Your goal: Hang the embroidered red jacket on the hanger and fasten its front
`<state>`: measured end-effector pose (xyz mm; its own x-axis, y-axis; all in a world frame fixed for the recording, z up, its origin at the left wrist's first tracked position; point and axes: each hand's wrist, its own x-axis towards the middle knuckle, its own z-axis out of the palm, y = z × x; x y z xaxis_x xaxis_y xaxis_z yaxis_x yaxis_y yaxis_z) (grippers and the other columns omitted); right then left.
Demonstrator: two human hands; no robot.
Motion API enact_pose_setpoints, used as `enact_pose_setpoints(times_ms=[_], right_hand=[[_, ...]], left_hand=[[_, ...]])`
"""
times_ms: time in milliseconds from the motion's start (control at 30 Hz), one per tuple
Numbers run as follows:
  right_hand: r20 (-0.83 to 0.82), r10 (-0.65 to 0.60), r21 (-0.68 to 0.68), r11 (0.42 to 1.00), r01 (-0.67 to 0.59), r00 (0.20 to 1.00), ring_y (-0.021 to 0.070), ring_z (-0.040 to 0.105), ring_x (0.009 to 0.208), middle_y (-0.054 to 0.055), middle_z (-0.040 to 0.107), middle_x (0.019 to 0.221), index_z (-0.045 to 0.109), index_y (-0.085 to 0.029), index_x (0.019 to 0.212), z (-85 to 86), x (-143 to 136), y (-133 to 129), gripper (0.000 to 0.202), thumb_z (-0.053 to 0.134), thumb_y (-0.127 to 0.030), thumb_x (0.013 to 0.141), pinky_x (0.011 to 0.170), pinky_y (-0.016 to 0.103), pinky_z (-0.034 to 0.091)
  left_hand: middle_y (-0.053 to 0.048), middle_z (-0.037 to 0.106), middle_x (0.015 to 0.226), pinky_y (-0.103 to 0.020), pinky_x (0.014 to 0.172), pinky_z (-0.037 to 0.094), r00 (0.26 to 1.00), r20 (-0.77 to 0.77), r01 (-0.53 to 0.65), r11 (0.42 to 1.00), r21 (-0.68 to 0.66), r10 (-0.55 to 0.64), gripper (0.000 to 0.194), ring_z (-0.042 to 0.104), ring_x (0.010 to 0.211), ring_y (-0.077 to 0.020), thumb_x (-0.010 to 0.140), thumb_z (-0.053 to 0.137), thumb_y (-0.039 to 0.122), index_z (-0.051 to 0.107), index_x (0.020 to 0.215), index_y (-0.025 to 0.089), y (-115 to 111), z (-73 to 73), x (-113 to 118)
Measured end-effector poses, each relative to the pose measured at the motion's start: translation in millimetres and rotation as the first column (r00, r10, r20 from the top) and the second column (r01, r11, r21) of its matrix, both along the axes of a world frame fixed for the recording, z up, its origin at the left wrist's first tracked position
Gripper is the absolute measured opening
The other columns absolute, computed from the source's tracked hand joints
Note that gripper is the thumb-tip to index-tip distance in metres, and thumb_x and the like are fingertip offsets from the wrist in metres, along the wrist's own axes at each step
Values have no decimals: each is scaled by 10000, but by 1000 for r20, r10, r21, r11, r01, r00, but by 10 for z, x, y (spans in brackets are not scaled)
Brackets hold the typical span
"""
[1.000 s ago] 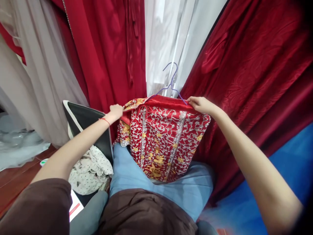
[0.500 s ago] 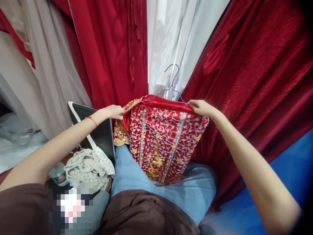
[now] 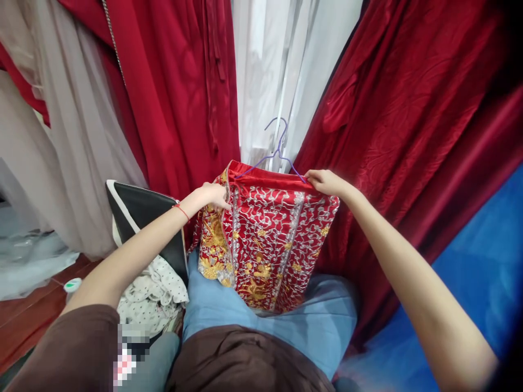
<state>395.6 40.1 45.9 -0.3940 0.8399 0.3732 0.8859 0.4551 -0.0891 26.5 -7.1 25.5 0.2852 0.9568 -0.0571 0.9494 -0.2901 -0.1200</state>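
my left hand [image 3: 212, 195] and right hand [image 3: 324, 182] each pinch a top corner of the embroidered red garment [image 3: 265, 239], keeping it spread on its purple hanger [image 3: 273, 155]. it hangs upright over my lap, before the red curtains [image 3: 171, 87].

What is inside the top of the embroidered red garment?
A purple hanger: its hook and sloping wires show above the garment. Its lower part is covered by the cloth.
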Motion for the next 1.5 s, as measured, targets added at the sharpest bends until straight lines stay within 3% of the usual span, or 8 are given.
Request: enact_pose_setpoints(times_ms=[133, 400, 500, 667, 933, 1167, 1333, 1500], right_hand=[[9, 19, -7, 1000, -19, 1000, 211, 692, 830, 77, 769, 962, 717, -208, 1014, -17, -18, -60, 288, 478, -223, 854, 768, 293, 501], [-123, -43, 55, 997, 50, 991, 222, 689, 819, 85, 772, 953, 719, -187, 1001, -44, 23, -4, 302, 468, -246, 844, 770, 316, 518], [-221, -44, 105, 992, 69, 974, 247, 681, 820, 96, 771, 932, 723, -183, 996, 58, 106, -3, 295, 493, -270, 833, 770, 336, 524], [-216, -123, 245, 954, 175, 969, 333, 653, 920, 134, 748, 969, 702, -230, 1075, 220, 117, -222, 303, 513, -358, 875, 811, 438, 506], [-152, -144, 340, 921, 188, 978, 404, 608, 1029, 233, 676, 1106, 544, -143, 1301, 164, -381, -639, 464, 384, -421, 966, 873, 502, 447], [-204, -99, 361, 917, 169, 974, 338, 613, 962, 155, 690, 992, 576, -201, 1234, 266, -289, -691, 519, 505, -609, 921, 828, 450, 486], [-281, -406, 127, 882, 454, 869, 351, 646, 936, 168, 693, 932, 683, -200, 1052, -86, -206, -1001, 488, 602, -633, 844, 804, 441, 498], [-246, -634, -50, 764, 644, 733, 306, 659, 872, 153, 703, 866, 739, -176, 946, -370, 0, -1405, 317, 519, -403, 907, 738, 368, 448]], left_hand=[[-238, 731, 1060, -361, 800, 468, 972, 146, -224, 909, 352, 184, 502, 684, 1027, -372, 846, 539, 524, 738, 1020, 98, 238, -12, 98], [-218, 730, 1083, -379, 818, 468, 895, 429, -376, 723, 580, 121, 486, 692, 1024, -330, 994, 287, 311, 698, 1149, 101, 196, 93, 34], [-187, 732, 1091, -361, 817, 471, 940, 336, -204, 689, 696, -61, 438, 689, 1021, -289, 992, 326, 280, 673, 1214, 132, -151, -16, 275], [-208, 738, 896, -407, 763, 488, 975, 31, 195, 919, 342, -218, 474, 711, 874, -314, 998, 386, 388, 749, 945, 88, -597, -288, 914], [-256, 529, 1422, -504, 1139, 330, 765, 106, 318, 515, 796, -636, 550, 449, 1366, -361, 904, 587, 334, 524, 1365, 40, -74, 241, 1494], [-95, 715, 1076, -514, 1153, 292, 638, 215, 369, 539, 757, -740, 229, 615, 1116, -241, 970, 470, 233, 667, 1063, 162, 362, 355, 1585], [-105, 719, 1064, -450, 1029, 392, 613, 394, 148, 590, 794, -685, 277, 611, 1082, -245, 1011, 396, 244, 659, 1048, 167, 310, 270, 1551], [-70, 698, 1126, -461, 1062, 359, 576, 294, 396, 575, 715, -762, 272, 599, 1110, -252, 988, 484, 367, 647, 1126, 200, 302, 204, 1460]])
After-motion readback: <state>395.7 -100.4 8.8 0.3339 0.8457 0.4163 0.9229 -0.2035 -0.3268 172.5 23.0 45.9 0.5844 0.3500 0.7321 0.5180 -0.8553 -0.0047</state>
